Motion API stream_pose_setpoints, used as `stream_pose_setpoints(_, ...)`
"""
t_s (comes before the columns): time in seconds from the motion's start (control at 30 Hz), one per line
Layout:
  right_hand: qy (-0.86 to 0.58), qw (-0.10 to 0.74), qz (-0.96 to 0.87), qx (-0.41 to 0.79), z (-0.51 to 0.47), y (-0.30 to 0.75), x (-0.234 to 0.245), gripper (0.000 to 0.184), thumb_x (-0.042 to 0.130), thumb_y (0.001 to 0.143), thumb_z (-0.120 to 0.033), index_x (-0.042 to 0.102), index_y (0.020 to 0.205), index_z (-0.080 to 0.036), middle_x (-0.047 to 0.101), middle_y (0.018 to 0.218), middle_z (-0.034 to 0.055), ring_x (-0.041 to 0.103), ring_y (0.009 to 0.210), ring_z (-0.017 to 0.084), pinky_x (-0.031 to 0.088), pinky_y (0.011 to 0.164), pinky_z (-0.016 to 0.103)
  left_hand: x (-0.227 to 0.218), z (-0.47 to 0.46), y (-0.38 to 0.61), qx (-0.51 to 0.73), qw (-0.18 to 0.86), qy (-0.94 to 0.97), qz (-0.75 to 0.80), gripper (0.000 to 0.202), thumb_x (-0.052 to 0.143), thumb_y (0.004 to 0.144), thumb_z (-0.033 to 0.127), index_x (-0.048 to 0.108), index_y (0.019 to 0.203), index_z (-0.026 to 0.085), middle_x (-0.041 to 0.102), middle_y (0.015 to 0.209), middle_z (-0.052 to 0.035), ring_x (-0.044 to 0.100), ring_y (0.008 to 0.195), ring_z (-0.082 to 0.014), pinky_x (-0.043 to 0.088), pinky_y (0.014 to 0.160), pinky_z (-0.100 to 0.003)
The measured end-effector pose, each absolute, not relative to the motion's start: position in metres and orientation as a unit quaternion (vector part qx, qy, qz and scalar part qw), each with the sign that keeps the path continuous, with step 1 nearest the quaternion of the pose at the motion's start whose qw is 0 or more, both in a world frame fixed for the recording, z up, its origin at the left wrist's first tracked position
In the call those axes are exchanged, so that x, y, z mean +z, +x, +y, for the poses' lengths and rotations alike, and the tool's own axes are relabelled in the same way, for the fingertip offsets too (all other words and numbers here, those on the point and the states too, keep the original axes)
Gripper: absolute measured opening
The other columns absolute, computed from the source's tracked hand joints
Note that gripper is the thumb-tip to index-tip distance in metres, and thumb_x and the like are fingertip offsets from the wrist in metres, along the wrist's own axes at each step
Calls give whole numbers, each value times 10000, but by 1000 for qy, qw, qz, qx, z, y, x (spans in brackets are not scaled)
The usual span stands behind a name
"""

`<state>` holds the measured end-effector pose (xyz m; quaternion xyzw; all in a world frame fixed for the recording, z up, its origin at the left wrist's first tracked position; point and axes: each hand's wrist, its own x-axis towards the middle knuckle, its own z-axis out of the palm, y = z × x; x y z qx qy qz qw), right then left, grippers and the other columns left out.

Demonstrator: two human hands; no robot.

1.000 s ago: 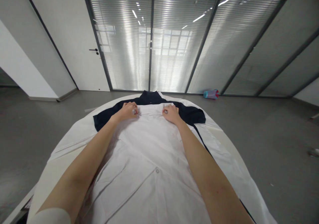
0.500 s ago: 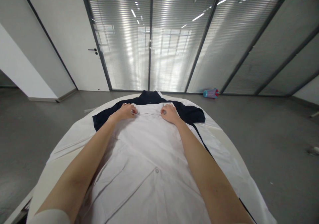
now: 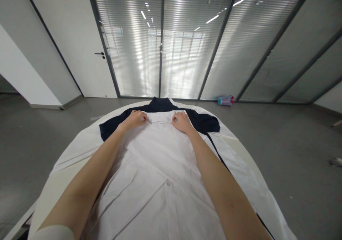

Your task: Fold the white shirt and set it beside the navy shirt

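Note:
A white button-up shirt [image 3: 157,168] lies spread flat on a round white table [image 3: 57,183], its collar at the far end. Under it lies a dark navy garment [image 3: 203,122], showing at the far edge and on both sides. My left hand [image 3: 136,119] is closed in a pinch on the left side of the white shirt's collar. My right hand [image 3: 181,121] pinches the right side of the collar. Both forearms stretch out over the shirt's body.
A pink and blue bottle [image 3: 226,100] lies on the grey floor beyond the table, by the glass wall with blinds. A white door [image 3: 88,55] with a black handle stands at the back left. Grey floor surrounds the table.
Both hands have drawn slightly closer together on the collar and shifted a little; the shirt lies as before.

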<state>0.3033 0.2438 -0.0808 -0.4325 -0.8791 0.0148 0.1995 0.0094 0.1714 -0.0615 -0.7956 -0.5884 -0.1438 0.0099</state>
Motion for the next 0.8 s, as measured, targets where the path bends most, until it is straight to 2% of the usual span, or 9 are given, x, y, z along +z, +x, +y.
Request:
stream_pose_setpoints(0.17, -440, 196, -876, -11, 244, 300, -84, 150, 606, 866, -242, 680, 996, -229, 631, 1132, 84, 488, 1123, 298, 364, 941, 413, -62, 168, 13, -151, 15, -793, -591, 232, 571, 807, 225, 751, 950, 204, 721, 1063, -82, 620, 1035, -276, 404, 941, -386)
stream_pose_setpoints(0.27, -443, 231, -866, -31, 243, 298, -80, 98, 607, 876, -239, 664, 950, -210, 649, 1073, 92, 528, 1070, 277, 371, 910, 375, -65, 171, 24, -201, 41, -771, -603, 218, 604, 815, 252, 742, 976, 199, 677, 1111, -105, 607, 1036, -283, 437, 895, -377)
stream_pose_setpoints(0.33, -440, 232, -868, -9, 242, 296, -77, 112, 572, 921, -269, 642, 870, -198, 672, 953, 77, 574, 950, 237, 384, 839, 329, -72, 175, 35, -232, 33, -754, -614, 186, 578, 861, 283, 722, 918, 181, 670, 1020, -103, 626, 927, -245, 461, 827, -344)
stream_pose_setpoints(0.43, -421, 196, -885, 43, 240, 292, -77, 287, 511, 989, -358, 612, 774, -197, 676, 815, 47, 590, 778, 185, 372, 715, 281, -87, 179, 49, -230, 19, -747, -623, 269, 487, 945, 337, 671, 851, 163, 656, 843, -86, 617, 763, -213, 463, 732, -325)
stream_pose_setpoints(0.57, -424, 146, -892, 58, 240, 287, -85, 350, 552, 975, -459, 618, 755, -196, 695, 809, 39, 603, 752, 175, 350, 669, 267, -102, 181, 53, -193, 11, -770, -608, 265, 490, 962, 351, 641, 846, 167, 662, 790, -78, 618, 752, -216, 455, 734, -322)
stream_pose_setpoints(0.7, -435, 139, -888, 49, 239, 287, -86, 373, 497, 1002, -473, 655, 811, -193, 707, 844, 52, 626, 791, 190, 389, 706, 278, -103, 180, 49, -190, 9, -774, -604, 293, 483, 971, 388, 646, 861, 170, 668, 805, -82, 627, 764, -222, 465, 749, -328)
stream_pose_setpoints(0.8, -443, 182, -878, 9, 235, 288, -83, 376, 422, 1033, -445, 694, 988, -190, 717, 1041, 93, 629, 999, 230, 422, 868, 320, -100, 178, 49, -221, 63, -746, -625, 343, 432, 993, 399, 675, 966, 158, 691, 963, -130, 644, 938, -257, 470, 860, -365)
